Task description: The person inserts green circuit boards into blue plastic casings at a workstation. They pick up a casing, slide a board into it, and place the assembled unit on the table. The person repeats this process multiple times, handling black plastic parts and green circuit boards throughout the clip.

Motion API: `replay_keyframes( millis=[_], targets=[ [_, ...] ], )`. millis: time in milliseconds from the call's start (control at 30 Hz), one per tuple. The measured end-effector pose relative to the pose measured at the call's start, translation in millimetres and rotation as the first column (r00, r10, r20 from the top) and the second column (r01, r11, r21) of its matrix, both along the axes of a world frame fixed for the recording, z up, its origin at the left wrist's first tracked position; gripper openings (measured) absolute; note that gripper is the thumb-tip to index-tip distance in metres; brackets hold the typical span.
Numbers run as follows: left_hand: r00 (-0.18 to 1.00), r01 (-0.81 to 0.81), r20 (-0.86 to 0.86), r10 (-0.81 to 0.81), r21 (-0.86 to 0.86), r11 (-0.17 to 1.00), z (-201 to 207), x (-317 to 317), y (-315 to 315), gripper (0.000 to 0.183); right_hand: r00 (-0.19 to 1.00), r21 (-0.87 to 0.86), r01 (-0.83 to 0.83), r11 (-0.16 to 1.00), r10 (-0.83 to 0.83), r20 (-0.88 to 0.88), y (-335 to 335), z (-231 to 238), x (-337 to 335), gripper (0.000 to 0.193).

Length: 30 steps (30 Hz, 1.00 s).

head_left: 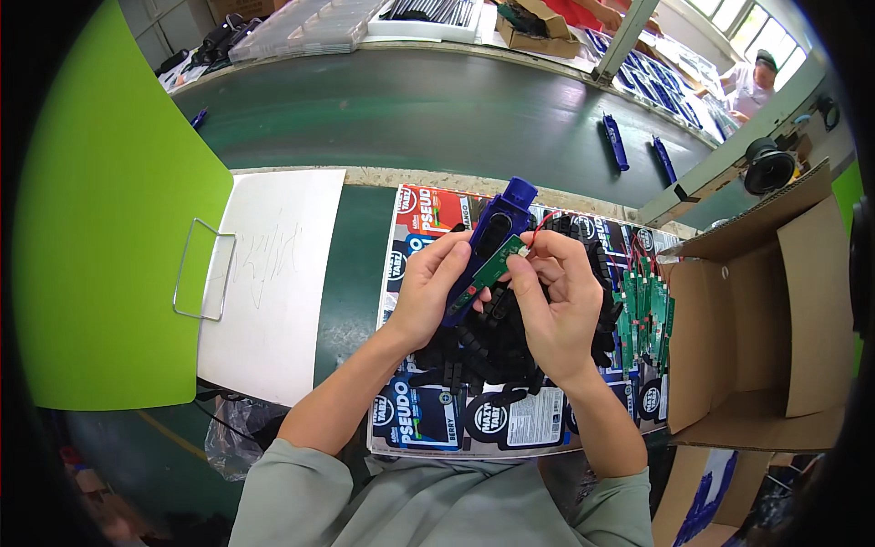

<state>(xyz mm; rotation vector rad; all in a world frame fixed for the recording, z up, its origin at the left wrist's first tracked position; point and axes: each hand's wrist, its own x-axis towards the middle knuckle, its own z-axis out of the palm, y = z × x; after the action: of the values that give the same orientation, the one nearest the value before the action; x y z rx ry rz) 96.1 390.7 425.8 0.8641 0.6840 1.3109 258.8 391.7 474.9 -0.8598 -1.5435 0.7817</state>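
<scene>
My left hand [427, 284] is wrapped round a long dark-blue plastic housing [516, 202], tilted with its narrow end pointing away to the right. A black oval part [493, 234] sits in the housing. Between finger and thumb, my right hand [558, 301] pinches the upper end of a slim green circuit board [492, 270], near a small white connector and red wires. The board lies along the housing's right side; how far it sits inside I cannot tell. Beneath both hands is a heap of black plastic parts [474, 351], partly covered by them.
More green circuit boards [645, 314] with red wires lie right of the heap, beside an open cardboard box [756, 337]. A green conveyor belt [410, 100] runs behind, carrying blue housings [616, 143]. A white board [273, 283] stands left. Far right, a person [753, 84] is at work.
</scene>
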Motion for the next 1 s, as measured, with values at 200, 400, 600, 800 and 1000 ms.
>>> replay_keyframes(
  millis=[200,400,600,800,1000],
  targets=[
    [1.000,0.002,0.001,-0.002,0.012,1.000,-0.1,-0.4,-0.1,0.037,1.000,0.021,-0.008,1.000,0.008,0.022,1.6,6.7,-3.5,0.023],
    [1.000,0.000,-0.002,0.000,0.017,1.000,-1.4,-1.0,-0.3,0.037,0.998,0.009,-0.022,1.000,0.021,0.061,3.7,6.3,-1.2,0.023],
    [1.000,-0.002,-0.022,0.002,0.004,1.000,-2.2,-0.1,-1.6,0.036,0.961,0.080,0.010,0.997,-0.032,0.274,4.8,17.4,1.1,0.023],
    [1.000,0.007,-0.030,-0.006,0.021,1.000,0.3,2.7,-4.2,0.036,0.905,0.307,0.168,0.937,-0.270,0.329,7.8,12.1,-9.6,0.030],
    [0.988,0.019,-0.154,0.000,0.119,0.993,2.0,7.2,-7.2,0.036,0.927,0.253,0.222,0.942,-0.284,0.244,12.9,-2.2,-8.6,0.039]
  ],
)
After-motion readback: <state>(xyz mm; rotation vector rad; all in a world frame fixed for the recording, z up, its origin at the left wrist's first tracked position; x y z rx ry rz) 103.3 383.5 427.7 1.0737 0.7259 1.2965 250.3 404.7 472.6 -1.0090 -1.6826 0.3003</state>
